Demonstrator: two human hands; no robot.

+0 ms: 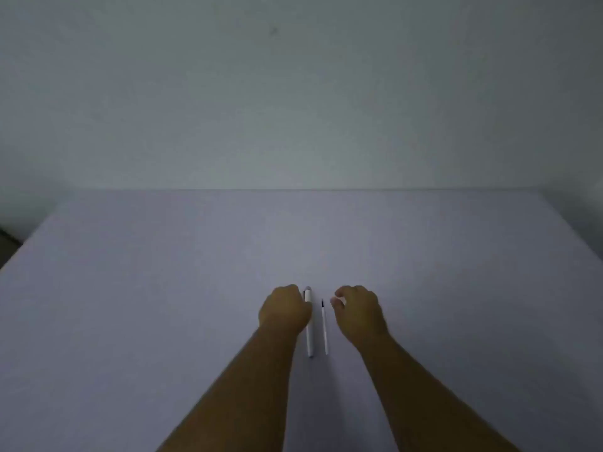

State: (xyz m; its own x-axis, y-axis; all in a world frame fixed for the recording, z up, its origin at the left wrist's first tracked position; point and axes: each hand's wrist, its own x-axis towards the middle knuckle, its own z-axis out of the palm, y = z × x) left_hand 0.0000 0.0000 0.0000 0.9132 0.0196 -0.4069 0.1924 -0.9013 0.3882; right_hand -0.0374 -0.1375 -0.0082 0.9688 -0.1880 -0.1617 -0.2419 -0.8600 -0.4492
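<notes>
On the table (130,321), seen from the head view, a white pen barrel (309,336) and a thin refill (324,331) lie side by side, apart, between the hands; left hand (285,309) curls against the barrel, right hand (357,309) curls just beside the refill; whether either grips anything I cannot tell; both pieces look light, stiff and smooth, likely to roll; pinch each mid-length.
</notes>
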